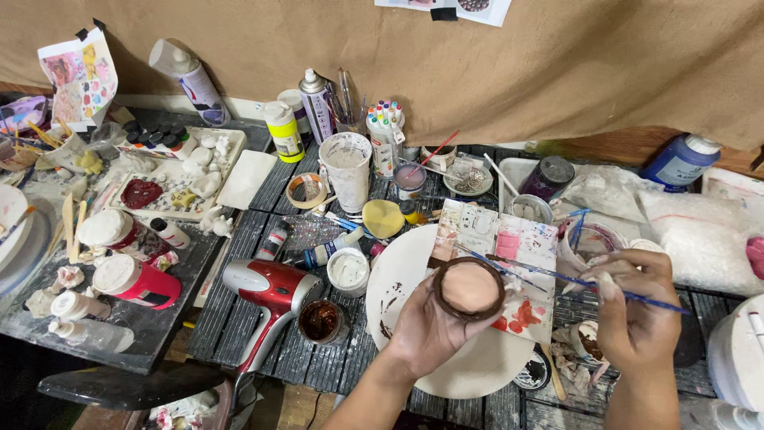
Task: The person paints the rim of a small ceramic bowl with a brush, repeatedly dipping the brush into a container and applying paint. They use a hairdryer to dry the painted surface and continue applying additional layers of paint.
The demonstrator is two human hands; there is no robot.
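Hands work above a white plate, which serves as the landmark on the slatted counter. Over the plate's right half, the left hand cups a round brown dish from below, fingers wrapped tight around its rim; the dish's inside is pale pink and faces up. Right of the plate, the right hand pinches a thin blue brush between thumb and fingertips, closed on the handle, with the brush reaching left so that its tip lies just at the dish's right edge.

Behind the dish, on the plate's far right, lies a flat white palette dabbed with pink and red. Left of the plate stands a small white pot, and nearer, a jar of brown paint. Further left lies a red hairdryer. Beyond the plate sit a yellow sponge, a roll of tape and a tall white cup, with 2 spray cans behind them. Far left of the plate, a tray carries small white figures, and a pink tub lies on its side. A blue bottle stands far right, against the brown backdrop.
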